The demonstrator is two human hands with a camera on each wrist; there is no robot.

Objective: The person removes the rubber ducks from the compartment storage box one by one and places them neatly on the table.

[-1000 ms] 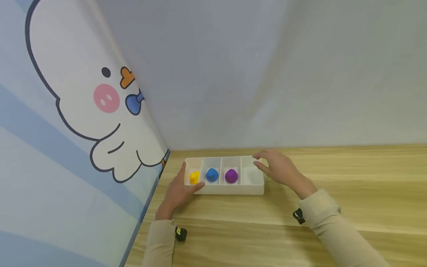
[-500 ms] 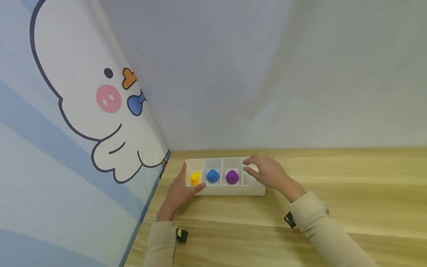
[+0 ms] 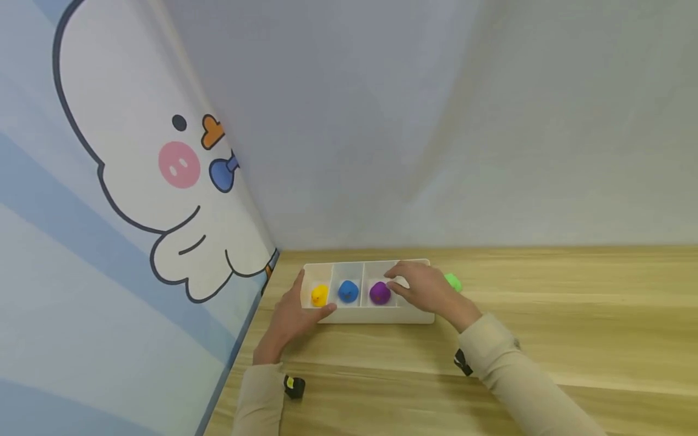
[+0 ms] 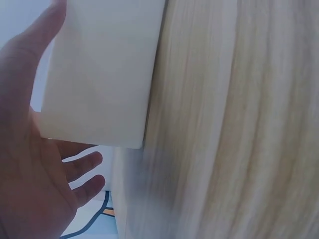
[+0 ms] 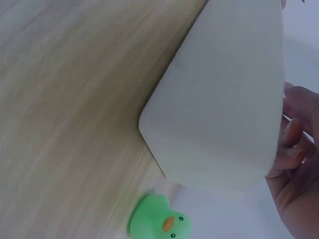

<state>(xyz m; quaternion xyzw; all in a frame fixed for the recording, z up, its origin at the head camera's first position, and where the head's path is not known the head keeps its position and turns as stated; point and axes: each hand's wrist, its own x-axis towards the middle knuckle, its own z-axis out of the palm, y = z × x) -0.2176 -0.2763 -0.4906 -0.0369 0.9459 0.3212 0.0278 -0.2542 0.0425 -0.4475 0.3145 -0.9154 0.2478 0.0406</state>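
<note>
A white four-sided tray [image 3: 376, 315], split into compartments, stands on the table. From left to right it holds a yellow duck [image 3: 319, 295], a blue duck [image 3: 348, 292] and a purple duck [image 3: 378, 293], each in its own compartment. My left hand [image 3: 291, 315] grips the tray's left end, thumb over the front rim and fingers along the side. Over the rightmost compartment reaches my right hand [image 3: 428, 289], thumb and index fingertips apart beside the purple duck; whether they touch it I cannot tell. The right hand hides much of that compartment.
A green toy duck [image 5: 154, 221] with an orange beak lies on the wooden table [image 3: 545, 339] just beyond the tray's right end. A pale wall [image 3: 436, 121] rises behind, and a cartoon-printed wall [image 3: 125, 133] stands on the left.
My right hand has moved left across the rightmost compartment to the purple duck. The green duck has come into sight behind it. My left hand keeps its grip on the tray.
</note>
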